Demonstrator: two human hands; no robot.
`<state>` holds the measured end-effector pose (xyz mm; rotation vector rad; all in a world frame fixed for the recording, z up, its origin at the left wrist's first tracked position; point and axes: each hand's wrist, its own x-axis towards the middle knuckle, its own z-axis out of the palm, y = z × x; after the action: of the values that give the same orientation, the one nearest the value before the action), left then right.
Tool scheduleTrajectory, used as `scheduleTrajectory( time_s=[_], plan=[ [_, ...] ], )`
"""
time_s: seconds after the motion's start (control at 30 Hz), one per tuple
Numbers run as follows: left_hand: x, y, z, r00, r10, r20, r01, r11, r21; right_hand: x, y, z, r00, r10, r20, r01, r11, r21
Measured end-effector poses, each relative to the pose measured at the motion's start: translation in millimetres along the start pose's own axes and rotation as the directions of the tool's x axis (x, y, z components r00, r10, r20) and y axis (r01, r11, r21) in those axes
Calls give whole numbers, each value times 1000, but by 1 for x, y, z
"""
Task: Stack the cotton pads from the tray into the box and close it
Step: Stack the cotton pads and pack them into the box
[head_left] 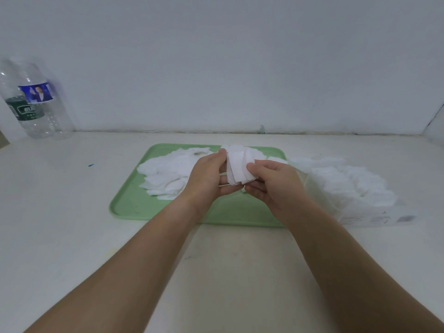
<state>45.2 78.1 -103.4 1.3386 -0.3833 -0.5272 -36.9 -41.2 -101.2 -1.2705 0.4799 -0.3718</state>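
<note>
Cotton pads (pixel 165 175) lie in a loose white heap on the far left part of the green tray (pixel 134 207), so I judge the task to be partway through, not near its end. The pale desk (pixel 72 212) carries everything. The tray sits in the middle of it, and just beside the tray's right edge stands the box (pixel 374 218), low and whitish, its outline hard to make out against what it holds. It seems to be open, with a mound (pixel 348 183) of pads rising above its rim, though I cannot tell how neatly they are stacked or where the lid is. What is left, as far as this shows, is to move the heap on the tray across, settle the mound down into the box, and close it. Two clear plastic bottles (pixel 31 99) stand at the far left against the wall (pixel 240 68), well apart from the work. Above the middle of the tray, a bundle (pixel 239 164) of pads stands roughly on edge between both hands. The left hand (pixel 206 179) grips it from the left and the right hand (pixel 276 183) from the right. The fingers (pixel 254 170) are not spread. On each hand the thumb presses on the bundle's upper side and the other fingers curl beneath it, pinching the pads together as if to square them.
</note>
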Motion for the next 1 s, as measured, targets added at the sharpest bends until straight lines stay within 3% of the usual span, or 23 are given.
scheduleTrajectory(
  time_s=[0.17, 0.33, 0.57, 0.67, 0.9, 1.0],
  plan=[
    [1, -6, -2, 997, 76, 15, -77, 989, 130, 0, -1, 1, 999, -15, -34, 14, 1000, -25],
    [2, -9, -3, 993, 109, -44, -99, 977, 188, -1, -7, 7, 997, 64, -39, -66, 997, -36],
    [5, -7, -6, 990, 140, -35, -130, 970, 207, 1, 2, -2, 984, -172, -42, 148, 930, -337],
    [4, -6, -5, 992, 125, -30, -118, 976, 182, 4, 1, -7, 976, -210, -58, 179, 924, -339],
    [3, -5, -7, 994, 105, 26, -107, 990, 90, 6, 3, -8, 992, -113, -49, 95, 954, -283],
    [1, -5, -5, 987, 151, 56, -158, 976, 149, 7, 4, -8, 962, -248, -118, 191, 913, -359]
  ],
)
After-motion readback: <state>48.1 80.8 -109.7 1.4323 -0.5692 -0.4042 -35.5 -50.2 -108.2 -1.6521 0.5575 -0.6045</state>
